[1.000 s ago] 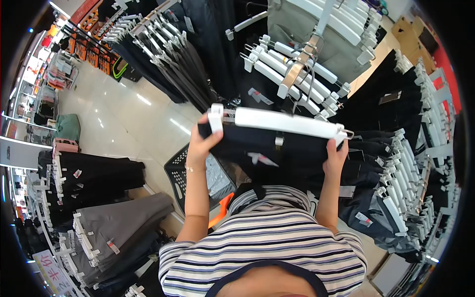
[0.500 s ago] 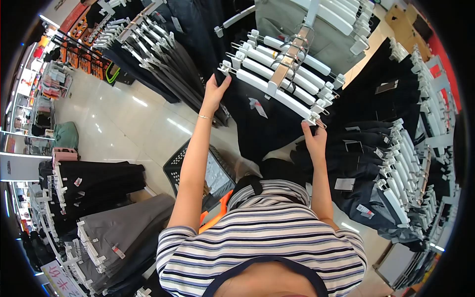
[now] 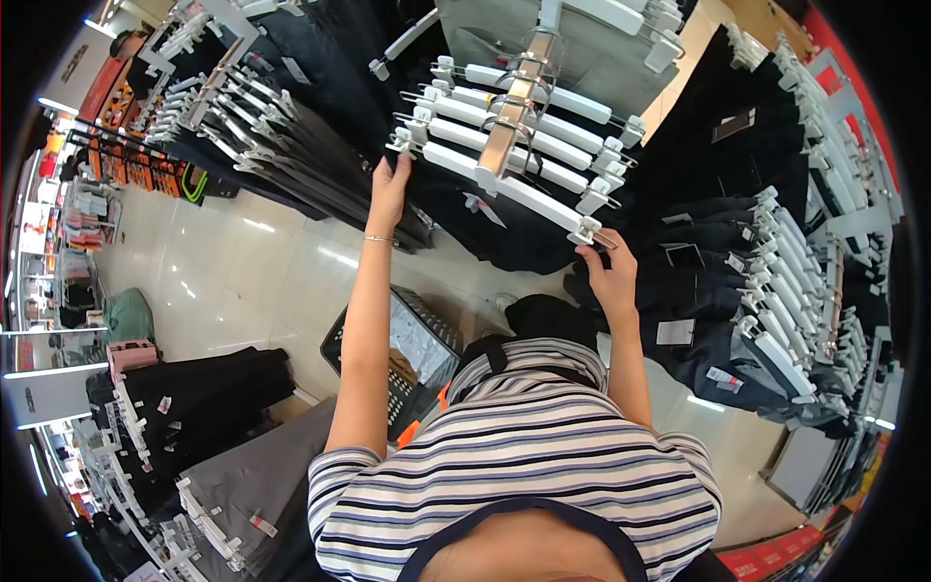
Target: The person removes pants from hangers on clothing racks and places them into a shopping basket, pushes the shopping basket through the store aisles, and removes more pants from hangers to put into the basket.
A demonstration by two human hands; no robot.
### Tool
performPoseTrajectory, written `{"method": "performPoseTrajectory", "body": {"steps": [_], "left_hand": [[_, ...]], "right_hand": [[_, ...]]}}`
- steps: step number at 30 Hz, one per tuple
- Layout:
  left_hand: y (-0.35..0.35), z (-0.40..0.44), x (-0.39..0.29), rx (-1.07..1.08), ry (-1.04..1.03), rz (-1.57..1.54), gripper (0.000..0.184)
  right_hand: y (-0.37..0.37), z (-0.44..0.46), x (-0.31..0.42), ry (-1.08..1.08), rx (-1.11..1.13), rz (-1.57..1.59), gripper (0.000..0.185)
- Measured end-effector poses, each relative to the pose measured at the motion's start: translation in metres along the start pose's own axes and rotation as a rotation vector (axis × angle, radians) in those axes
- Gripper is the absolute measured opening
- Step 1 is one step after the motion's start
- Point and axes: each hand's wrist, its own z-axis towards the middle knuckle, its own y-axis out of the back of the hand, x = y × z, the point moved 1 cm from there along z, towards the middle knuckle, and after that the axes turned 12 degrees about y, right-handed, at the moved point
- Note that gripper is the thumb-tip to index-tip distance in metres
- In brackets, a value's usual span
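A black garment [image 3: 504, 238] with a paper tag hangs from the clips of a white hanger [image 3: 543, 207], the nearest on a metal rack arm [image 3: 514, 112]. Whether it is trousers or a skirt is not clear. My left hand [image 3: 390, 194] pinches the garment's upper corner just under the left clip. At the other end, my right hand [image 3: 611, 276] closes round the corner by the right clip, thumb in front. The fingers behind the cloth are partly hidden. Several more white hangers follow behind on the same arm.
Dark clothes on white hangers [image 3: 781, 291] crowd the right side. Grey trousers [image 3: 291, 145] hang at the upper left, a grey garment [image 3: 262, 475] at the lower left. A dark perforated basket [image 3: 427, 325] with clear packaging stands on the tiled floor beside my body.
The view has shifted, so the rack sits further left. The black garment's lower part has swung away from my body, uncovering more floor. Both hands keep their places at the hanger's ends.
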Motion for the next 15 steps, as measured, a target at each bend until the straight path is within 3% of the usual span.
{"method": "performPoseTrajectory", "body": {"steps": [1,2,5,6,7,8,9,10,12,15], "left_hand": [[0.001,-0.002,-0.002,-0.010,0.022,-0.040,0.028],[0.003,-0.008,-0.005,-0.115,-0.078,0.161,0.030],[-0.034,-0.048,-0.023,-0.733,-0.569,0.457,0.028],[-0.049,-0.070,-0.027,-0.798,-0.676,0.615,0.023],[-0.072,-0.087,-0.034,-0.601,-0.839,0.490,0.018],[-0.087,-0.102,-0.044,-0.339,-0.916,0.698,0.017],[-0.113,-0.109,-0.063,-0.012,-0.931,0.712,0.019],[-0.136,-0.113,-0.071,0.172,-0.908,0.776,0.027],[-0.166,-0.110,-0.081,0.340,-0.924,0.838,0.035],[-0.188,-0.099,-0.073,0.486,-0.694,0.765,0.036]], "right_hand": [[0.001,-0.001,0.002,0.021,0.011,-0.028,0.022],[0.002,-0.001,0.003,0.043,0.020,-0.057,0.022],[0.003,-0.001,0.001,0.083,0.011,-0.090,0.021],[0.003,-0.004,0.001,0.086,0.007,-0.091,0.021],[0.004,-0.005,0.004,0.061,0.012,-0.086,0.020],[0.005,-0.003,0.009,0.038,0.018,-0.082,0.020],[0.007,-0.002,0.012,0.017,0.027,-0.079,0.019],[0.007,-0.003,0.014,0.021,0.011,-0.077,0.019],[0.008,-0.002,0.015,0.037,-0.017,-0.067,0.018],[0.002,-0.016,0.002,-0.142,-0.138,0.108,0.016]]}}
